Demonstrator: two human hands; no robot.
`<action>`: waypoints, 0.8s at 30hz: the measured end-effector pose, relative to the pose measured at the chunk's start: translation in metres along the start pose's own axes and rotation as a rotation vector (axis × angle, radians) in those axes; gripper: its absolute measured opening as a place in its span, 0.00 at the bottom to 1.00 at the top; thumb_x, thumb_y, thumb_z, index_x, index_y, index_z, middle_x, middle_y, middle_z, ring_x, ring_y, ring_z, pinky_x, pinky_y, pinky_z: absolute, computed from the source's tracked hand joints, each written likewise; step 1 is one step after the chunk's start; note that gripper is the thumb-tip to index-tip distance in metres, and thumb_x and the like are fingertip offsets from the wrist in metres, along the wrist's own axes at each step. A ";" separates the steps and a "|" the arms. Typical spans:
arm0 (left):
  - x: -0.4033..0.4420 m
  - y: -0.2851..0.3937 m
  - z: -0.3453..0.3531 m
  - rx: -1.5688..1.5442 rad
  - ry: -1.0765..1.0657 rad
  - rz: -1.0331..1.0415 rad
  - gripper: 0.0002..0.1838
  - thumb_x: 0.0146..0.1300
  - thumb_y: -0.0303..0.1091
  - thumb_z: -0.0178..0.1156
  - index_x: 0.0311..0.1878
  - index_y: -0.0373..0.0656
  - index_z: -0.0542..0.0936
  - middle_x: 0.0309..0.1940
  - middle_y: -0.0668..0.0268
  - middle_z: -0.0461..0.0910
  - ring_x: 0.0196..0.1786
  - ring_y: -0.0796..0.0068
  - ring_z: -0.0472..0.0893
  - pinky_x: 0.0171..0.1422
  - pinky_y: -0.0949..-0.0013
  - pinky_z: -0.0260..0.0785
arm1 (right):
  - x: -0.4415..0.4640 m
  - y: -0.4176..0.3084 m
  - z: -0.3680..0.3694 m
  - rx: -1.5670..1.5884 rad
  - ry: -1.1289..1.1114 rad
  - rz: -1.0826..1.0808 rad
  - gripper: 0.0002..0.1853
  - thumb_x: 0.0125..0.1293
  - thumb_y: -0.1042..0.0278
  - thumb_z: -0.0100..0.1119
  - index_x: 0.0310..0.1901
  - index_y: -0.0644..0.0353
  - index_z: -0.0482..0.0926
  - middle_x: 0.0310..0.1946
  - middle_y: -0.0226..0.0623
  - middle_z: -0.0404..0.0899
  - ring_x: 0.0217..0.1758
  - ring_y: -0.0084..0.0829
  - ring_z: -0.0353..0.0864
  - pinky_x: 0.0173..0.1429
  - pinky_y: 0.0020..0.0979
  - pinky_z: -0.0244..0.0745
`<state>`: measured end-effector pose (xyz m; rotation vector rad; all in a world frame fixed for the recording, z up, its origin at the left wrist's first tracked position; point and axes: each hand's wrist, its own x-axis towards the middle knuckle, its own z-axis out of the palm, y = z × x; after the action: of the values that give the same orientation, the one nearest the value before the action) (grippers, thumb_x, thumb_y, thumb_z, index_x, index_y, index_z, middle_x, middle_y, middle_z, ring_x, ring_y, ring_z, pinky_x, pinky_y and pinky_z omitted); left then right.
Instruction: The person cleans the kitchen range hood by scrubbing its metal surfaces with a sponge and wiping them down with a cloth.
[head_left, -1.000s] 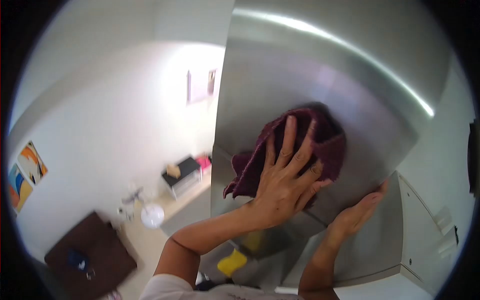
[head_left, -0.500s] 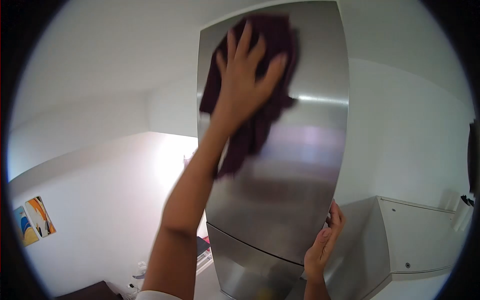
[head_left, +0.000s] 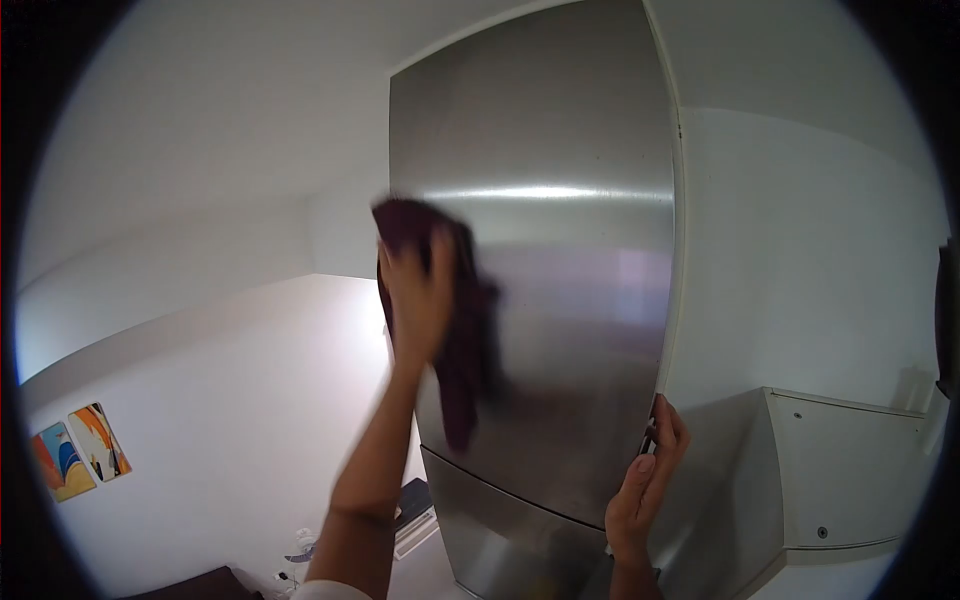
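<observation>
A tall stainless steel fridge (head_left: 560,130) stands before me, its upper door filling the middle of the view. My left hand (head_left: 418,295) presses a dark maroon cloth (head_left: 462,400) near the door's left edge; the fingers are bent over it and slightly blurred. One end of the cloth hangs down along the steel. At the lower right edge of the upper door, my right hand (head_left: 645,490) has its fingers curled behind the edge, by the handle recess, and its thumb in front. A thin seam separates the lower door (head_left: 510,540) from the upper one.
A pale cabinet or panel with screws (head_left: 845,470) juts out at right. Two colourful pictures (head_left: 100,440) hang on the left wall. A dark piece of furniture (head_left: 195,585) stands at lower left, and a white wall (head_left: 800,250) lies right of the fridge.
My left hand has moved the cloth from the top of the upper door down and left to its left edge. The right hand stays at the door's edge. The view has shifted slightly.
</observation>
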<state>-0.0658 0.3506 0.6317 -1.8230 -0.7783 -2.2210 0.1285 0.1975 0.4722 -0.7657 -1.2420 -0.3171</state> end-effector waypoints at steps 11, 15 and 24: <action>0.128 0.098 0.027 -0.085 -0.110 0.447 0.30 0.61 0.59 0.55 0.42 0.34 0.82 0.37 0.52 0.81 0.54 0.56 0.74 0.61 0.59 0.61 | 0.002 0.006 -0.002 0.015 -0.018 -0.047 0.30 0.75 0.52 0.30 0.66 0.70 0.59 0.63 0.55 0.55 0.66 0.44 0.56 0.68 0.42 0.52; 0.064 0.121 0.017 -0.065 -0.277 0.722 0.29 0.64 0.57 0.51 0.52 0.39 0.76 0.57 0.45 0.66 0.67 0.42 0.57 0.74 0.44 0.35 | 0.000 0.012 -0.003 0.055 -0.053 -0.005 0.32 0.75 0.49 0.26 0.66 0.70 0.58 0.64 0.54 0.56 0.66 0.42 0.56 0.68 0.41 0.52; -0.219 0.084 -0.003 0.016 -0.489 0.268 0.33 0.54 0.58 0.59 0.53 0.37 0.78 0.68 0.29 0.41 0.64 0.09 0.32 0.55 0.15 0.36 | -0.006 0.018 -0.002 0.046 0.016 0.077 0.36 0.73 0.42 0.23 0.68 0.68 0.56 0.64 0.47 0.57 0.66 0.38 0.59 0.68 0.39 0.55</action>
<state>0.0219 0.2347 0.4471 -2.3386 -0.5720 -1.6209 0.1391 0.2076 0.4606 -0.7681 -1.1980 -0.2307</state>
